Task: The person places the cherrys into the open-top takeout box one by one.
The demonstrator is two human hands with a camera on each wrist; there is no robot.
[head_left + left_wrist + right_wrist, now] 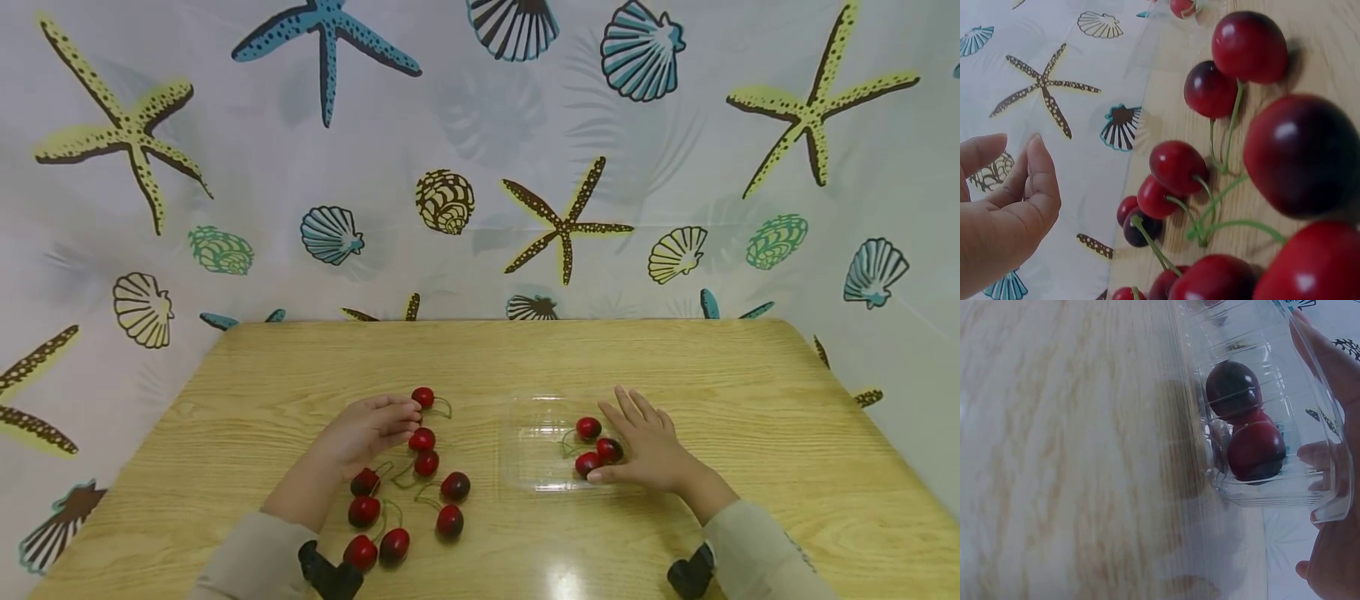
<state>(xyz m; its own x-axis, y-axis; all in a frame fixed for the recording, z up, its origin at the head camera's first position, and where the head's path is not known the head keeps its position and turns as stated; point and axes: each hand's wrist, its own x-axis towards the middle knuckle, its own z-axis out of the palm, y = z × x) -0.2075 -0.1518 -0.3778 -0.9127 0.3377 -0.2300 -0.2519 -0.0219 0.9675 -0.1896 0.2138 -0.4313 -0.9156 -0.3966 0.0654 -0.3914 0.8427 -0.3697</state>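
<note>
Several dark red cherries (455, 487) with green stems lie loose on the table's left half. At their far end, my left hand (372, 433) hovers with loosely bent fingers beside a cherry (422, 397). Nothing shows between the fingers of that hand (1016, 200) in the left wrist view. A clear plastic container (528, 479) sits right of the loose fruit, with three cherries (588, 428) visible in its right part. My right hand (648, 446) rests along the container's right side, fingers spread and fairly straight. Through the clear wall, the right wrist view shows cherries (1257, 450) inside.
The light wooden table (750, 400) carries all of this. Behind it hangs a white cloth (465, 275) printed with starfish and shells. A black strap mount (330, 572) sits on the left wrist, another mount (690, 572) on the right.
</note>
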